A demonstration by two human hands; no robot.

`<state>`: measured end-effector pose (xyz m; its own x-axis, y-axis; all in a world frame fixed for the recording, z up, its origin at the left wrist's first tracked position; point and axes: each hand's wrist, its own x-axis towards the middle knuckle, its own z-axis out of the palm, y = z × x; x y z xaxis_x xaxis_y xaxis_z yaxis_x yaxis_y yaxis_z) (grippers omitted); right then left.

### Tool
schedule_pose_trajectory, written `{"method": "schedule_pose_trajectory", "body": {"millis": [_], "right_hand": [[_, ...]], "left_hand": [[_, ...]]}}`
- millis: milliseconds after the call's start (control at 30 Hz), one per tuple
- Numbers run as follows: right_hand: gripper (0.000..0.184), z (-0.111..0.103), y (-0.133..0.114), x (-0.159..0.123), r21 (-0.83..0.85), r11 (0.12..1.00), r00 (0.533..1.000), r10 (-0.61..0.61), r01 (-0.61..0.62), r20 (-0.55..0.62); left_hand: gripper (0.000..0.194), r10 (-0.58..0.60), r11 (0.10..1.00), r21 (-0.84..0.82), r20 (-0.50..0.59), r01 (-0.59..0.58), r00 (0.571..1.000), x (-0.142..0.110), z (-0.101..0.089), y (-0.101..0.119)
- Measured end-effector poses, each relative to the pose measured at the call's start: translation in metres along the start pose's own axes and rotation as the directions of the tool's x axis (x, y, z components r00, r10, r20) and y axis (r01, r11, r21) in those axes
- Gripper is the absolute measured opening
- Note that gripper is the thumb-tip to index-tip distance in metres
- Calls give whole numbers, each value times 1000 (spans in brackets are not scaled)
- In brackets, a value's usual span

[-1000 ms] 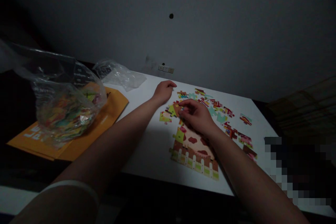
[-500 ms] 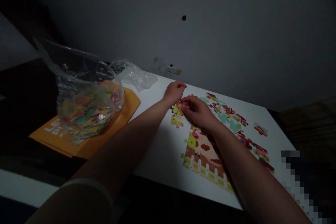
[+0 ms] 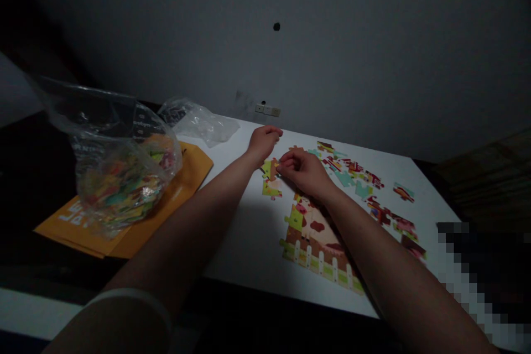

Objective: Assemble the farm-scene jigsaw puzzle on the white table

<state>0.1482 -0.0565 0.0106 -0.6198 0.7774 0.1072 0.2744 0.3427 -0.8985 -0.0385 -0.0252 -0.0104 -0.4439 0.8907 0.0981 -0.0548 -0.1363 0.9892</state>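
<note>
My right hand (image 3: 305,171) is closed in a pinch on the edge of a green and brown puzzle piece (image 3: 267,169). Just below it, touching or nearly so, lies a yellow-green puzzle piece (image 3: 271,188) on the white table (image 3: 249,227). Behind and to the left, my left hand (image 3: 264,142) is curled closed, with nothing visible in its fingers. Under my right forearm is a joined puzzle section (image 3: 317,232) with a spotted cow and a white fence; the forearm hides its right part.
Several loose puzzle pieces (image 3: 350,174) are scattered to the right, with one piece (image 3: 404,192) apart. At left, a clear plastic bag (image 3: 124,177) of pieces rests on an orange envelope (image 3: 194,168). A crumpled plastic bag (image 3: 203,124) lies near the wall (image 3: 352,55).
The whole view has shifted slightly. My right fingers have drawn into a tighter pinch at the green and brown piece, and more of it shows. My left hand stays curled.
</note>
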Motion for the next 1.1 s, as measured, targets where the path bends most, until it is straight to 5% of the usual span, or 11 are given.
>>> {"method": "schedule_pose_trajectory", "body": {"millis": [133,500,667,833,900,1000,1100], "right_hand": [[20,-1,0,-2,-7,997,997,80,-80,-19],[38,-2,-3,-9,-273,961,999,-44,46,15],[34,-6,-4,-5,-172,984,999,-52,50,-13],[38,-41,-11,2,149,989,955,22,23,-297],[42,-60,-12,1,212,977,944,60,11,-324],[41,-85,-10,-4,146,989,973,43,-10,-228],[29,-108,-6,-10,-127,990,988,41,-60,-151]], "left_hand": [[17,-66,987,-146,8,66,998,-1,-4,4],[15,-60,984,-166,21,63,998,-2,-5,4],[13,-37,987,-155,30,42,999,-2,-5,4],[10,-38,993,-108,28,41,999,-3,-4,6],[9,-33,995,-90,33,36,999,-4,-4,6],[11,-24,997,-67,43,27,999,-4,-3,6],[12,-18,1000,-21,50,19,999,-4,-2,6]]}}
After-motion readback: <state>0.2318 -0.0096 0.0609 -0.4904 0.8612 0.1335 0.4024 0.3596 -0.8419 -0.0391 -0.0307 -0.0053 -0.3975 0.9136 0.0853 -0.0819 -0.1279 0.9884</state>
